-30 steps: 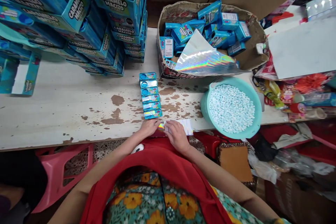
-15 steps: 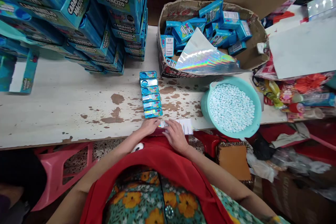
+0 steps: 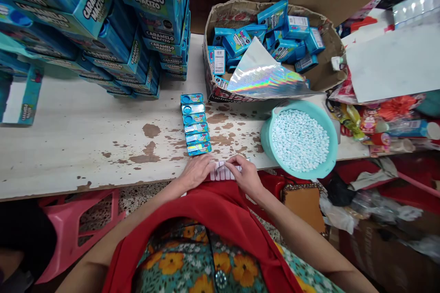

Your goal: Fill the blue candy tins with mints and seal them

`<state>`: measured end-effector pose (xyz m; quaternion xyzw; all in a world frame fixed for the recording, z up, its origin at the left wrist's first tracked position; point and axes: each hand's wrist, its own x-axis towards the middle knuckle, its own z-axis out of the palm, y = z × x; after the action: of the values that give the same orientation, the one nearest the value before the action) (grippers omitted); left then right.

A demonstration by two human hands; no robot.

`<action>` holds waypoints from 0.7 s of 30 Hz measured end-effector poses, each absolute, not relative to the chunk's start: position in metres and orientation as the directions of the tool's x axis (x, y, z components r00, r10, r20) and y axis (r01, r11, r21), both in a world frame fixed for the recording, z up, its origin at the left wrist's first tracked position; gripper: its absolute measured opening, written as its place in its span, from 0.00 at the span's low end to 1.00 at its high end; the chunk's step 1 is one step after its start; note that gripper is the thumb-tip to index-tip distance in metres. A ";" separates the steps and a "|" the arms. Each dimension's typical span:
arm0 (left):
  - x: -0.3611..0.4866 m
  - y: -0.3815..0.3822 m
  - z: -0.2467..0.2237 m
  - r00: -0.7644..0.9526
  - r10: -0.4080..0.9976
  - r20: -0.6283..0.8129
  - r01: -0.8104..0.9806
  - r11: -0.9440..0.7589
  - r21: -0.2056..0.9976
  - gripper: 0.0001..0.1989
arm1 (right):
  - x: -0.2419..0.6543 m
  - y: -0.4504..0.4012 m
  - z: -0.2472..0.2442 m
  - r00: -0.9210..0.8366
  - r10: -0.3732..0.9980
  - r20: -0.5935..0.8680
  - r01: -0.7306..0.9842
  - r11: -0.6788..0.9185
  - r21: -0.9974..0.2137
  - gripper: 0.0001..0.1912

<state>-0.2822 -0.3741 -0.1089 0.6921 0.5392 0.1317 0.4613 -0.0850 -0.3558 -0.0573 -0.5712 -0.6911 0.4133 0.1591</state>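
Observation:
At the table's front edge lies a white strip (image 3: 222,172) divided by dark lines, like a sheet of small labels. My left hand (image 3: 197,171) lies over its left end, fingers stretched out and pressing it down. My right hand (image 3: 244,174) bends over its right part, thumb and index finger pinched together at the strip's surface; what they grip is too small to make out. Just beyond my left hand stands a column of several small blue candy tins (image 3: 195,124), some with shiny labels on them.
Stacked blue display boxes (image 3: 151,18) rise at the back left. A cut-down cardboard box (image 3: 210,13) holds blue packs and a shiny sheet (image 3: 264,75). To the right stands a turquoise bucket (image 3: 268,142) of pale candies, with packets (image 3: 381,121) beyond. A pink stool (image 3: 65,233) is below left.
My right hand has shifted right along the strip and its fingers have come together in a pinch. My left hand has flattened over the left end. More of the strip's middle shows.

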 end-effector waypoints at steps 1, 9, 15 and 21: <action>-0.281 -0.375 -0.103 0.400 0.877 -0.267 0.583 -0.019 0.813 0.22 | -0.086 -0.353 -0.052 -0.270 0.923 -0.275 0.647 -0.037 -0.761 0.09; -0.281 -0.358 -0.078 0.297 0.912 -0.284 0.585 0.061 0.809 0.12 | -0.100 -0.334 -0.043 -0.221 0.860 -0.460 0.518 -0.296 -0.803 0.16; -0.312 -0.337 -0.056 0.241 0.903 -0.355 0.490 0.203 0.848 0.12 | -0.119 -0.296 -0.051 -0.294 0.886 -0.358 0.568 -0.140 -0.811 0.14; -0.362 -0.297 -0.063 0.127 0.930 -0.345 0.392 0.272 0.879 0.10 | -0.176 -0.233 -0.057 -0.348 0.848 -0.398 0.690 -0.055 -0.721 0.10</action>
<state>-0.3622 -0.2966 -0.0625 0.5444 0.6072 0.2602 0.5170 -0.1765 -0.2325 -0.0565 -0.5643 -0.6817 0.4575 0.0864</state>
